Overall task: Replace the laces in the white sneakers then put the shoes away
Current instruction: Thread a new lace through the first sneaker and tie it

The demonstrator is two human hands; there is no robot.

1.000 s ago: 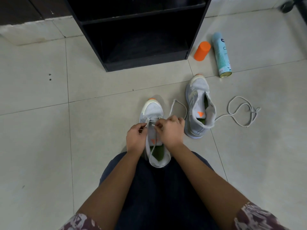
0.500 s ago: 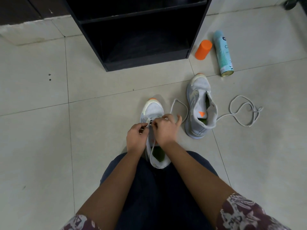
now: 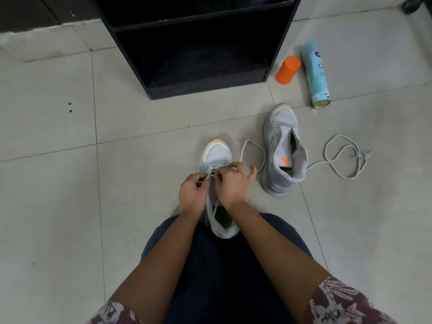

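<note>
Right hand (image 3: 231,185) has edged toward the left and a little up the eyelet row since the frame a second back, and its little finger now stands out to the side; the left hand (image 3: 191,195) sits about where it was. Both hands work over the forefoot of the near sneaker (image 3: 216,155), which stands on the tiled floor (image 3: 70,206) between the person's knees, toe pointing away toward the black shelf unit (image 3: 210,90), heel at the lap. Left hand: thumb and forefinger pinch the lace (image 3: 208,176). Right hand: fingers curled, tips closed on the same lace just beside the left thumb; the eyelet itself is hidden under the knuckles. One strand trails back from the hands over the tongue toward the heel. A slack loop of lace (image 3: 253,148) lies on the floor between the two shoes; where it ends cannot be told. Second sneaker (image 3: 280,127) stands near, to the right, roughly parallel, toe also toward the shelf, with a loose lace (image 3: 339,155) curled on the floor beyond it. Judgement: threading is at the low eyelets, so the next pull runs across the shoe's long axis, each hand on its own side. Orange cap (image 3: 288,69) and spray can (image 3: 315,73) lie by the shelf.
</note>
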